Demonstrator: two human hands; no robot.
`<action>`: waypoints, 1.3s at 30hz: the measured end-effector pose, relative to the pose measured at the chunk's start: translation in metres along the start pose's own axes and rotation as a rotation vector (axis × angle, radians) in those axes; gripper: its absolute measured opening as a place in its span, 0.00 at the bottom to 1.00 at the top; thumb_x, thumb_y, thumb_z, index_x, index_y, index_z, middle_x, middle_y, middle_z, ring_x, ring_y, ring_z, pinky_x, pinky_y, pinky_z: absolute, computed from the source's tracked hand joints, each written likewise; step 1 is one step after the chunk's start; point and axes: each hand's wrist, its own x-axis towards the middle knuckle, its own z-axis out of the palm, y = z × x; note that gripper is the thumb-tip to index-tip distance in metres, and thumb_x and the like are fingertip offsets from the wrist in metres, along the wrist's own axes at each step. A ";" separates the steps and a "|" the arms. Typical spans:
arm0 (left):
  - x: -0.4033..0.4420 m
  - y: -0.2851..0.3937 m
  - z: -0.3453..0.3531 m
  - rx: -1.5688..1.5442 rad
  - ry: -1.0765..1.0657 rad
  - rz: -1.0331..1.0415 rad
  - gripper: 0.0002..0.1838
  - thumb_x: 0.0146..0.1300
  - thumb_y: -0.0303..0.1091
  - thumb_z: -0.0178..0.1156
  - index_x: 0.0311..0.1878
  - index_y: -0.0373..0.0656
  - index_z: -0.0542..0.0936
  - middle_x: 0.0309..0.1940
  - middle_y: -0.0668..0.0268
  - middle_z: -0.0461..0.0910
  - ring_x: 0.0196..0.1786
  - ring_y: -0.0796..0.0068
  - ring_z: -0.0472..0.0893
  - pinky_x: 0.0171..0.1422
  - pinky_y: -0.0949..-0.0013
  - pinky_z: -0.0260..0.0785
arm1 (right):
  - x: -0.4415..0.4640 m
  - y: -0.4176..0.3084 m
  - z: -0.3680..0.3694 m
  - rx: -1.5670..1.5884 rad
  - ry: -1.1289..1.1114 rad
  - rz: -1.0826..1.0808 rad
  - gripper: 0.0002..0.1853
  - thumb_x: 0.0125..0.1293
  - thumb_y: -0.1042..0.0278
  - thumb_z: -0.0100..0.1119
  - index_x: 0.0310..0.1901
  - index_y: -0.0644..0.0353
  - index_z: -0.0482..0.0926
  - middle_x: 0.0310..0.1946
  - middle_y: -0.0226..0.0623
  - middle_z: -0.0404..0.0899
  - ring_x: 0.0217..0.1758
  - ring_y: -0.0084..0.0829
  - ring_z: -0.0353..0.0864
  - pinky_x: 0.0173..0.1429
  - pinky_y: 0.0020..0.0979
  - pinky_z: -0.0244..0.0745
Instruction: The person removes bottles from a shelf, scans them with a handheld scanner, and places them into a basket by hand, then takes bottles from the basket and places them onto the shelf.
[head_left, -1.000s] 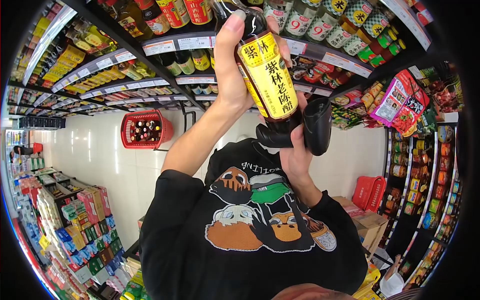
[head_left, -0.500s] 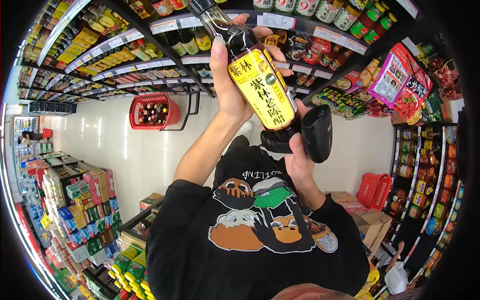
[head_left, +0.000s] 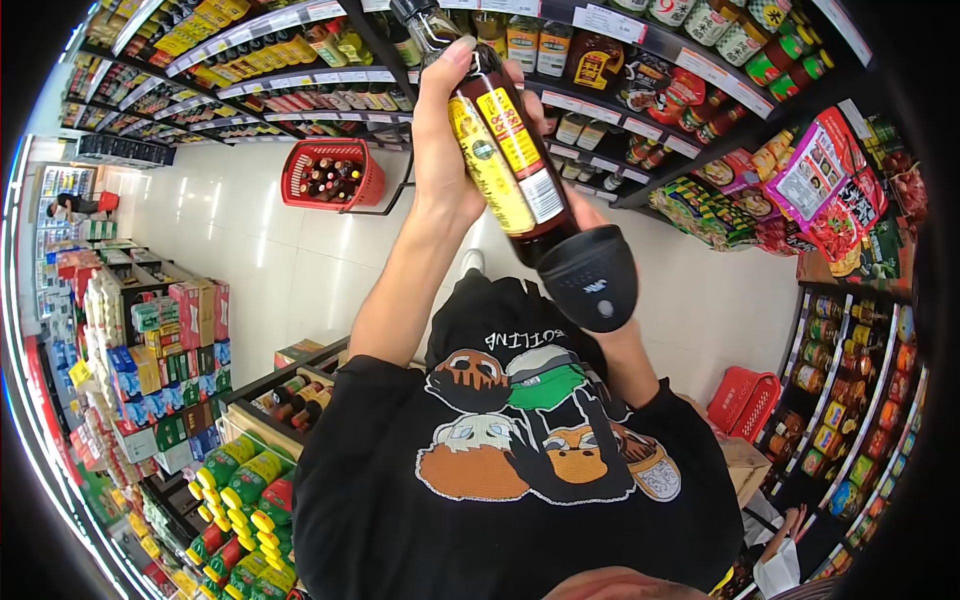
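My left hand (head_left: 440, 150) is wrapped round a dark glass vinegar bottle (head_left: 518, 170), thumb near its neck. The bottle is tilted, its black cap toward the shelf and its base toward me. Its yellow label is turned sideways, and a white barcode (head_left: 543, 197) faces up. Around a black handheld scanner (head_left: 590, 280) is my right hand (head_left: 587, 210), mostly hidden behind it. The scanner's wide head sits right by the bottle's base; whether they touch, I cannot tell.
Shelves of bottled sauces (head_left: 600, 60) stand ahead. On the pale floor is a red basket (head_left: 375, 180) with several bottles. Another red basket (head_left: 745, 400) lies at the right near shelves of jars (head_left: 835, 400). Yellow-capped bottles (head_left: 235, 480) and stacked cartons (head_left: 170, 360) are at the left.
The bottle has been turned about its length, so its front label has rolled aside and the barcode shows. The scanner has swung round, its head now facing up by the bottle's base.
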 end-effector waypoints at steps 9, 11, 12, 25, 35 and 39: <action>0.005 0.035 -0.068 -0.019 -0.129 -0.059 0.22 0.69 0.50 0.60 0.42 0.35 0.81 0.29 0.57 0.85 0.29 0.68 0.85 0.36 0.65 0.80 | 0.019 -0.020 -0.017 -0.039 -0.306 -0.131 0.27 0.61 0.66 0.71 0.59 0.75 0.80 0.46 0.50 0.88 0.42 0.41 0.89 0.48 0.36 0.81; 0.003 0.046 -0.091 0.108 -0.135 -0.102 0.23 0.70 0.51 0.60 0.43 0.35 0.81 0.32 0.60 0.85 0.30 0.69 0.85 0.35 0.66 0.80 | 0.040 -0.033 0.006 -0.248 -0.464 -0.159 0.23 0.53 0.69 0.73 0.50 0.70 0.82 0.40 0.52 0.86 0.39 0.53 0.86 0.44 0.41 0.80; 0.000 0.051 -0.102 0.169 -0.112 -0.133 0.25 0.71 0.53 0.57 0.45 0.36 0.81 0.35 0.63 0.84 0.32 0.69 0.84 0.34 0.67 0.80 | 0.045 -0.037 0.022 -0.263 -0.497 -0.151 0.20 0.51 0.70 0.72 0.47 0.68 0.83 0.37 0.51 0.86 0.38 0.55 0.84 0.42 0.42 0.79; -0.047 0.162 -0.257 0.401 0.011 -0.100 0.22 0.68 0.49 0.63 0.41 0.35 0.82 0.26 0.57 0.84 0.26 0.72 0.84 0.30 0.70 0.77 | 0.083 -0.041 0.223 -0.372 -0.834 -0.071 0.12 0.50 0.68 0.69 0.35 0.62 0.80 0.28 0.48 0.82 0.34 0.56 0.80 0.35 0.47 0.73; -0.062 0.214 -0.401 0.234 0.173 -0.124 0.17 0.67 0.43 0.67 0.41 0.35 0.80 0.32 0.59 0.86 0.30 0.69 0.86 0.35 0.64 0.82 | 0.096 -0.033 0.343 -0.356 -0.979 -0.053 0.12 0.49 0.68 0.70 0.36 0.59 0.81 0.29 0.47 0.83 0.35 0.56 0.81 0.36 0.47 0.74; -0.062 0.232 -0.434 0.230 0.209 -0.140 0.17 0.66 0.43 0.68 0.42 0.35 0.80 0.32 0.60 0.85 0.28 0.68 0.86 0.34 0.63 0.82 | 0.111 -0.028 0.376 -0.360 -1.001 -0.041 0.12 0.49 0.68 0.70 0.36 0.59 0.81 0.29 0.46 0.83 0.35 0.56 0.81 0.37 0.46 0.75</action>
